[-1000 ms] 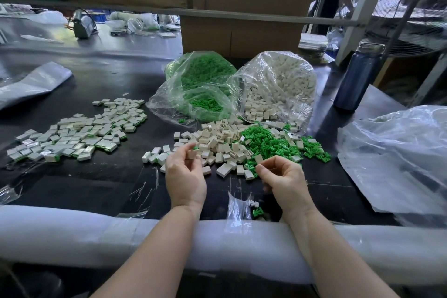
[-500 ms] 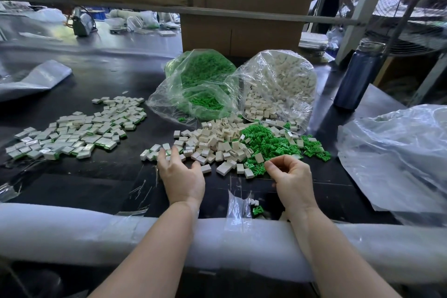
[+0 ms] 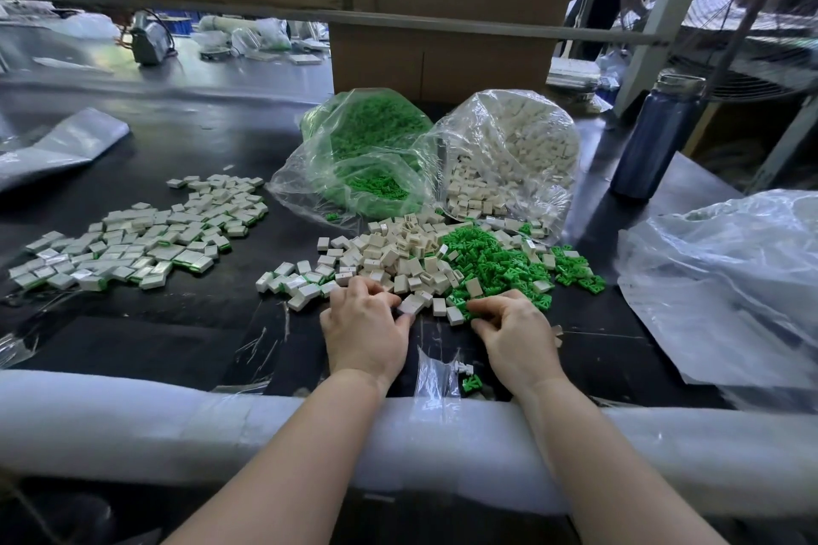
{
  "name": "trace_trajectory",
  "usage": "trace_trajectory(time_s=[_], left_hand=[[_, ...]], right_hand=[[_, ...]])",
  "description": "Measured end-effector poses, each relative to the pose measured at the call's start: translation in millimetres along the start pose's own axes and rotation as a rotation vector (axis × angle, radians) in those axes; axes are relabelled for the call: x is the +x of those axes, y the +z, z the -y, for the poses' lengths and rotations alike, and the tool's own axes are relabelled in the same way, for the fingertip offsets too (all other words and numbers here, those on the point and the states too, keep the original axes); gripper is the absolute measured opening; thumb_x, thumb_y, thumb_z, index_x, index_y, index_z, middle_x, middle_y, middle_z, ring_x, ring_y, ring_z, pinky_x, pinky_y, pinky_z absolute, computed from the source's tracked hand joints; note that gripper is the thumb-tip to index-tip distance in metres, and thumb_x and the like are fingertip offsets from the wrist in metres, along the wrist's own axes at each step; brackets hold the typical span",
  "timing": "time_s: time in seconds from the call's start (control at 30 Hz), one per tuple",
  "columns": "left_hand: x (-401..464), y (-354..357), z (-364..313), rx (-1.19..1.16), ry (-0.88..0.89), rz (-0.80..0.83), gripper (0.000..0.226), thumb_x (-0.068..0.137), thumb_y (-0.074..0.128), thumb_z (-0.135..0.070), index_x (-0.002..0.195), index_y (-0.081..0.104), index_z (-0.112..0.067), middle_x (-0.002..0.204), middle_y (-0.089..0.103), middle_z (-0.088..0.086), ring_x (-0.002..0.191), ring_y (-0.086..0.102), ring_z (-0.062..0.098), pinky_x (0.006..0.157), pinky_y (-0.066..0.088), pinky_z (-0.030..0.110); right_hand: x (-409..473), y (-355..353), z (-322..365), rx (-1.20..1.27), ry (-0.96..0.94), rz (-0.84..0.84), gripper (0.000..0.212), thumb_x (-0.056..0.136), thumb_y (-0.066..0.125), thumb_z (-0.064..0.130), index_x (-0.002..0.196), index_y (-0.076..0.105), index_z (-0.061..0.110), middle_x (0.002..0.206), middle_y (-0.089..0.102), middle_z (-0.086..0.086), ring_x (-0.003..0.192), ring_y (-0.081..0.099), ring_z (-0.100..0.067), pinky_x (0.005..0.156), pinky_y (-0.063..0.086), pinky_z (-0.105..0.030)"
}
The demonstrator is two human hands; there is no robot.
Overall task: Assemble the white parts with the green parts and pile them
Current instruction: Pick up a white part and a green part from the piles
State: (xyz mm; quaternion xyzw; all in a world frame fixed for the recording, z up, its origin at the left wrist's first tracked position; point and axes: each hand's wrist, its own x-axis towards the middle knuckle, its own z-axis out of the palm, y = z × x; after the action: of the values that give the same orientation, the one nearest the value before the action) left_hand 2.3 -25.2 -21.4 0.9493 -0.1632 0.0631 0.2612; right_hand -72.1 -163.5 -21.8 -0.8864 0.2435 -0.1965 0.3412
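A loose heap of white parts [image 3: 398,252] lies mid-table, touching a heap of green parts [image 3: 491,266] on its right. Assembled white-and-green pieces [image 3: 146,239] spread out at the left. My left hand [image 3: 365,327] rests at the near edge of the white heap, thumb and fingers closed around a white part [image 3: 411,303]. My right hand [image 3: 515,332] is at the near edge of the green heap, fingertips pinched on a green part [image 3: 462,310]. Behind the heaps sit an open bag of green parts [image 3: 367,155] and an open bag of white parts [image 3: 509,155].
A blue bottle [image 3: 655,137] stands at the back right. Crumpled clear plastic [image 3: 730,279] covers the right side. A white foam pad [image 3: 177,429] wraps the near table edge. A cardboard box [image 3: 442,58] stands behind the bags. A stray green part [image 3: 471,383] lies near the edge.
My left hand shifted right from the leftmost white parts to the heap's near edge. My right hand dropped forward from a raised pinch onto the green heap's edge.
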Motion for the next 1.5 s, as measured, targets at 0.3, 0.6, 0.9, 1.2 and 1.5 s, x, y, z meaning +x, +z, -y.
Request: trace_trajectory(time_s=[0.3,0.6,0.9,1.2,1.5], left_hand=[[-2.1,-4.1,-0.2,-0.189,0.039,0.034,0.017,0.080,0.070,-0.030,0.092,0.059,-0.030,0.103,0.060,-0.008,0.106,0.046,0.017,0.086,0.028,0.028],[-7.7,-8.6,-4.7,-0.415,0.193,0.059,0.021,0.079,0.068,-0.009,0.086,0.058,-0.025,0.078,0.060,-0.009,0.075,0.055,0.010,0.077,0.050,0.030],[-8.5,-9.3,-4.1,-0.591,0.207,0.159,0.018,0.084,0.065,-0.009,0.083,0.059,-0.027,0.071,0.057,-0.010,0.064,0.052,0.006,0.071,0.051,0.022],[-7.3,-11.2,-3.8,-0.740,0.149,0.232,0.021,0.084,0.064,-0.005,0.080,0.056,-0.025,0.078,0.062,0.003,0.077,0.061,0.021,0.077,0.054,0.027],[-5.9,-10.0,-3.8,-0.835,0.164,0.317,0.015,0.085,0.063,-0.008,0.087,0.063,-0.023,0.077,0.065,-0.006,0.071,0.060,0.002,0.074,0.050,0.012]], right_hand=[[-1.1,-1.2,3.0,-0.111,-0.016,0.003,0.008,0.087,0.064,0.014,0.093,0.069,0.012,0.098,0.057,0.002,0.094,0.053,-0.016,0.081,0.037,-0.020],[-2.2,-0.5,4.6,-0.127,0.000,0.024,0.016,0.089,0.061,0.017,0.104,0.067,0.015,0.107,0.063,-0.001,0.100,0.056,-0.018,0.090,0.044,-0.026],[-2.1,0.2,2.7,-0.070,-0.049,0.001,0.012,0.087,0.062,0.010,0.097,0.064,0.016,0.092,0.059,0.004,0.088,0.052,-0.014,0.075,0.037,-0.022],[-5.2,-3.9,5.8,0.335,-0.081,0.016,0.022,0.087,0.060,0.002,0.084,0.064,0.023,0.084,0.059,0.007,0.071,0.053,0.000,0.066,0.042,-0.007],[-5.3,-7.1,8.6,0.571,-0.029,0.063,0.030,0.075,0.063,-0.013,0.072,0.058,0.017,0.070,0.061,0.002,0.065,0.057,-0.007,0.060,0.048,-0.017]])
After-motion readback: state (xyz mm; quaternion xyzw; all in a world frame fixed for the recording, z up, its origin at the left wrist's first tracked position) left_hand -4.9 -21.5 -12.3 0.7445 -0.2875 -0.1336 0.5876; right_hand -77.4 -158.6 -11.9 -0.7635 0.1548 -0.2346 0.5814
